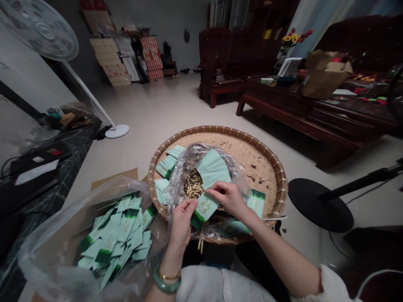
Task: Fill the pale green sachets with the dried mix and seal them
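Note:
Both of my hands hold a pale green sachet with a dark green band (205,207) over a round woven bamboo tray (258,167). My left hand (181,222) grips its lower side, and my right hand (225,197) pinches its top edge. Just behind them, a clear plastic bag (185,167) holds dried, crumbled tea-like material (193,184) and a fan of matching sachets (214,169). More sachets (166,167) lie on the tray. A heap of sachets (116,239) rests in a second clear bag (59,260) to my left.
A black stand with a round base (319,204) sits to the right of the tray. A white standing fan (40,31) and a dark marble counter (44,193) are to the left. Dark wooden furniture with a cardboard box (325,75) stands beyond.

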### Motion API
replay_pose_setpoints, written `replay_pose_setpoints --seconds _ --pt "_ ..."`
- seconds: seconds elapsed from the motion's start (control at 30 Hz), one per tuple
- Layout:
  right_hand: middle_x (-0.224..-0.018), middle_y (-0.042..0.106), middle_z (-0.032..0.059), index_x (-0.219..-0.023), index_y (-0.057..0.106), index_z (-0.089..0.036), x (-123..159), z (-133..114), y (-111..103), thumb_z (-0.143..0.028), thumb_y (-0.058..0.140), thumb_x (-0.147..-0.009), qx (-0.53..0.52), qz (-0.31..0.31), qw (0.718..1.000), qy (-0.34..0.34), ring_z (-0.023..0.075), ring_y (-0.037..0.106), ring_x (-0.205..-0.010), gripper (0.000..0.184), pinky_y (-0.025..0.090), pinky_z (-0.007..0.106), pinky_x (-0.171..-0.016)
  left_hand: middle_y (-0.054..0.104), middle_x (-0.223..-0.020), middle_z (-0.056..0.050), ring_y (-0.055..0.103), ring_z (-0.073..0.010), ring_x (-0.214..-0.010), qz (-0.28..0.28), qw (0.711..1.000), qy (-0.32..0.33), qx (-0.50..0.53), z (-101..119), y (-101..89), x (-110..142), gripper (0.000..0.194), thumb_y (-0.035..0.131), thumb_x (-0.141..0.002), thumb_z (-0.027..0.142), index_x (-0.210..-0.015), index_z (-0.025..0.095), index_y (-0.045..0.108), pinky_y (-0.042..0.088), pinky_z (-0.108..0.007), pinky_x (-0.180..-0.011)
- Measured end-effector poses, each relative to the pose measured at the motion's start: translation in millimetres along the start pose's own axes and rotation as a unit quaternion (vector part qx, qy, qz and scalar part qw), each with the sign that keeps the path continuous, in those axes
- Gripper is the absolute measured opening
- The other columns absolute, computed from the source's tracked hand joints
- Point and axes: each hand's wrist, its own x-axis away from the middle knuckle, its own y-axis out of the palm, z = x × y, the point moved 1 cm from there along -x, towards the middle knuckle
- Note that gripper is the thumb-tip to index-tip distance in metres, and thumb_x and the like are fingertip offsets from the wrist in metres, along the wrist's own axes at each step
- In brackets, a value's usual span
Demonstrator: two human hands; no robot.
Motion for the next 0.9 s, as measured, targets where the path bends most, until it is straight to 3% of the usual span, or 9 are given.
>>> replay_pose_setpoints --seconds 0.13,0.3,0.47,0.57,0.67,0.77,0.83,0.9 --pt "-0.051 0.047 -0.003 -0.063 0.062 -0.016 2.2 3.1 -0.1 -0.044 0.062 -0.079 -0.002 0.037 0.999 0.008 0.0096 0.038 -0.049 0.032 0.03 0.023 -0.047 0.071 -0.069 -0.003 0.064 -0.0149 -0.064 0.033 0.999 0.014 0.024 2.0 -0.4 -0.3 0.036 0.082 -0.055 0.04 -0.075 0.013 0.069 0.051 -0.026 -0.065" --pt "-0.051 0.046 -0.004 -0.064 0.062 -0.016 0.8 -0.6 0.2 -0.04 0.064 -0.078 -0.008 0.015 1.0 0.01 0.0088 0.036 -0.049 0.028 0.029 0.023 -0.048 0.072 -0.075 -0.005 0.063 -0.0156 -0.067 -0.062 0.994 -0.006 -0.093 0.1 -3.9 0.7 0.036 0.079 -0.061 0.037 -0.086 0.012 0.073 0.049 -0.025 -0.065" --pt "-0.052 0.04 -0.0051 -0.058 0.054 -0.015 -0.1 -1.2 3.1 -0.04 0.063 -0.078 0.003 -0.014 1.0 0.014 0.0076 0.034 -0.051 0.033 0.026 0.021 -0.048 0.071 -0.07 -0.001 0.062 -0.0145 -0.065 -0.052 0.991 0.007 -0.124 -0.6 -5.0 2.0 0.03 0.078 -0.062 0.034 -0.083 0.013 0.073 0.048 -0.024 -0.065" --pt "-0.05 0.034 -0.006 -0.051 0.047 -0.016 -0.2 1.5 5.5 -0.043 0.065 -0.075 0.0 0.01 1.0 0.017 0.0068 0.031 -0.05 0.04 0.024 0.021 -0.046 0.07 -0.065 -0.002 0.062 -0.015 -0.06 -0.081 0.986 -0.032 -0.145 1.4 -3.4 4.1 0.03 0.081 -0.057 0.033 -0.077 0.012 0.072 0.048 -0.023 -0.059" --pt "-0.05 0.038 -0.0055 -0.056 0.052 -0.016 -1.9 2.5 5.2 -0.047 0.063 -0.077 -0.041 0.012 0.999 0.033 0.0074 0.034 -0.048 0.039 0.026 0.021 -0.045 0.069 -0.06 -0.003 0.063 -0.0155 -0.055 -0.084 0.984 -0.063 -0.144 2.6 -3.5 5.1 0.032 0.083 -0.052 0.033 -0.073 0.011 0.071 0.049 -0.024 -0.056" --pt "-0.052 0.046 -0.0036 -0.075 0.061 -0.016 -1.0 3.6 -1.4 -0.052 0.045 -0.088 -0.082 0.01 0.994 0.067 0.0102 0.042 -0.047 0.041 0.033 0.022 -0.045 0.072 -0.066 -0.005 0.065 -0.016 -0.058 -0.056 0.993 -0.043 -0.097 3.3 -5.8 3.9 0.035 0.083 -0.054 0.033 -0.078 0.011 0.071 0.052 -0.026 -0.061" --pt "-0.061 0.055 -0.0005 -0.086 0.062 -0.016 4.5 6.1 -7.2 -0.048 0.042 -0.09 -0.027 -0.008 0.998 0.06 0.0132 0.051 -0.055 0.037 0.04 0.024 -0.052 0.073 -0.071 -0.006 0.067 -0.0164 -0.061 -0.041 0.997 -0.033 -0.059 3.9 -7.2 2.9 0.038 0.083 -0.054 0.033 -0.083 0.011 0.07 0.053 -0.027 -0.065" --pt "-0.078 0.063 0.0039 -0.092 0.062 -0.018 14.6 10.6 -10.7 -0.04 0.054 -0.085 0.1 -0.06 0.993 0.025 0.0176 0.057 -0.072 0.025 0.044 0.027 -0.065 0.073 -0.073 -0.006 0.067 -0.0166 -0.061 -0.028 0.999 -0.031 -0.03 4.8 -7.8 2.3 0.041 0.083 -0.054 0.033 -0.086 0.011 0.069 0.054 -0.028 -0.065"
